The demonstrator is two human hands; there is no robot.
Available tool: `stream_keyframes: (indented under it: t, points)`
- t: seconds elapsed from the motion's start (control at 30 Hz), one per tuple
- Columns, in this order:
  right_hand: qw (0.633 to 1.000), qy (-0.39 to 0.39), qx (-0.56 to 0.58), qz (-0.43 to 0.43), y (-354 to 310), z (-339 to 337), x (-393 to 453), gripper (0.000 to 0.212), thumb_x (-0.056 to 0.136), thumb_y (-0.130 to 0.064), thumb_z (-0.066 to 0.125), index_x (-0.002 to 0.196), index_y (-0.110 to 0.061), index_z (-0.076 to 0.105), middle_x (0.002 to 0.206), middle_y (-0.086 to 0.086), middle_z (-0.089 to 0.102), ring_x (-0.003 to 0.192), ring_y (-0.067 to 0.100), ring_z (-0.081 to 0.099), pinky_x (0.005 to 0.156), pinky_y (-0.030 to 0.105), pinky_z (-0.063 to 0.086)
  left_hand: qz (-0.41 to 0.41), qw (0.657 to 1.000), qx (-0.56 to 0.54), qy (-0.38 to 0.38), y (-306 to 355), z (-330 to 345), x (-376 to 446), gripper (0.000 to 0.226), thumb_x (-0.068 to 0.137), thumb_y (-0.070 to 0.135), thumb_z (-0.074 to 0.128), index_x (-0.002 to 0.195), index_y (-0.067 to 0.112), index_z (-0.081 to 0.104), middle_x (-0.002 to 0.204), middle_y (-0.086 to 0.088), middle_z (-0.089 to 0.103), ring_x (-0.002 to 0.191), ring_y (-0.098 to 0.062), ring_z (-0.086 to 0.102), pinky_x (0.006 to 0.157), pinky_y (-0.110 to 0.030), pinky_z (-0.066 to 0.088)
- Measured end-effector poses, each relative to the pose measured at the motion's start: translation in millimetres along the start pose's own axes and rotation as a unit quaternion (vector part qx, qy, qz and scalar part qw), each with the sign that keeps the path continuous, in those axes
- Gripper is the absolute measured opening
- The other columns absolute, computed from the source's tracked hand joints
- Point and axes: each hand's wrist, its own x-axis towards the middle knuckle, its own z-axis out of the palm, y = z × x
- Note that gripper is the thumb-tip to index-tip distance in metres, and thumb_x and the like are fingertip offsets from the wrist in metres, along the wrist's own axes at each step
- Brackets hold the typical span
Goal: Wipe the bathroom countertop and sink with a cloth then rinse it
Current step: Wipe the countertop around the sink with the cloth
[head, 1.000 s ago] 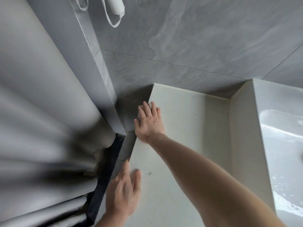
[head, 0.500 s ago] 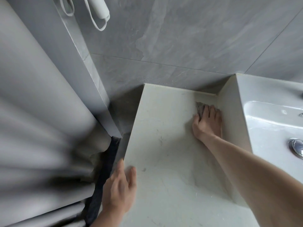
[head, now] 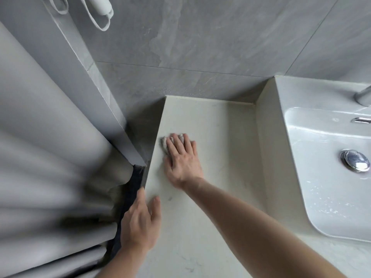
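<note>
- The right hand [head: 181, 157] is pressing a grey cloth [head: 165, 144] flat under straight fingers, scrubbing the worktop [head: 220, 141].
- The left hand [head: 140, 223], fingers relaxed and holding nothing, is bracing on the worktop's near-left edge, likely for balance.

Both forearms were bare up to the frame's edge, with no sleeve showing. The left hand [head: 140, 223] and the right hand [head: 181, 159] wore nothing either: no glove, ring, watch or band showed on fingers or wrists.
</note>
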Motion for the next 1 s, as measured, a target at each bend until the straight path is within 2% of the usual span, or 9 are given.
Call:
stream_keyframes:
  t: [0.1,0.2,0.37,0.57,0.67,0.87,1.0]
  points:
    - [0.998,0.001,-0.005,-0.068,-11,8,-17,0.060,0.099,-0.034,0.042,0.157,-0.020,0.036,0.164,0.003,0.033,0.153,0.037,0.018,0.122,0.048,0.009,0.008,1.000,-0.011,0.002,-1,0,0,0.071,0.092,0.066,0.018,0.142,0.020,0.039,0.125,-0.017,0.067,0.109,-0.042,0.063,0.083,-0.045,0.051]
    - [0.996,-0.002,0.005,-0.086,-1,6,-37,0.059,0.099,-0.034,0.043,0.156,-0.019,0.039,0.163,0.003,0.035,0.152,0.037,0.022,0.122,0.050,0.017,0.013,1.000,-0.019,0.009,-2,1,0,0.065,0.094,0.062,0.023,0.138,0.018,0.041,0.122,-0.019,0.067,0.107,-0.042,0.063,0.081,-0.045,0.051]
    - [1.000,0.013,0.026,-0.005,14,1,-96,0.057,0.104,-0.033,0.037,0.159,-0.019,0.032,0.167,0.002,0.029,0.157,0.031,0.013,0.126,0.048,0.013,0.004,1.000,-0.025,0.012,-3,4,1,0.056,0.103,0.047,0.037,0.143,0.009,0.042,0.128,-0.024,0.064,0.113,-0.043,0.061,0.090,-0.044,0.047]
    - [0.998,0.002,0.039,0.050,-2,4,-151,0.058,0.104,-0.031,0.036,0.161,-0.024,0.027,0.170,-0.004,0.020,0.159,0.022,0.004,0.128,0.045,0.006,-0.009,0.998,-0.056,0.000,-4,1,1,0.061,0.103,0.049,0.030,0.153,0.015,0.036,0.140,-0.020,0.058,0.126,-0.040,0.055,0.101,-0.043,0.041]
    - [0.997,-0.015,0.047,0.052,-30,7,-181,0.059,0.103,-0.031,0.034,0.162,-0.026,0.026,0.171,-0.004,0.018,0.159,0.021,0.001,0.127,0.048,0.009,-0.012,0.997,-0.079,-0.006,-5,-1,1,0.058,0.104,0.047,0.030,0.154,0.019,0.037,0.144,-0.019,0.056,0.129,-0.039,0.052,0.104,-0.042,0.038]
    - [0.998,-0.046,0.040,0.010,-57,8,-259,0.061,0.104,-0.030,0.038,0.163,-0.028,0.022,0.171,-0.009,0.013,0.159,0.015,-0.002,0.128,0.044,0.008,0.005,0.994,-0.111,-0.007,-8,-4,-3,0.053,0.104,0.043,0.027,0.148,0.018,0.042,0.142,-0.021,0.055,0.125,-0.043,0.053,0.100,-0.046,0.040]
    - [0.997,-0.029,0.037,0.063,-30,-4,-299,0.062,0.105,-0.029,0.040,0.163,-0.031,0.019,0.171,-0.013,0.009,0.159,0.012,-0.003,0.129,0.042,0.007,0.016,0.995,-0.103,-0.010,-10,-1,-3,0.055,0.103,0.044,0.022,0.147,0.017,0.040,0.142,-0.021,0.054,0.124,-0.043,0.051,0.097,-0.049,0.041]
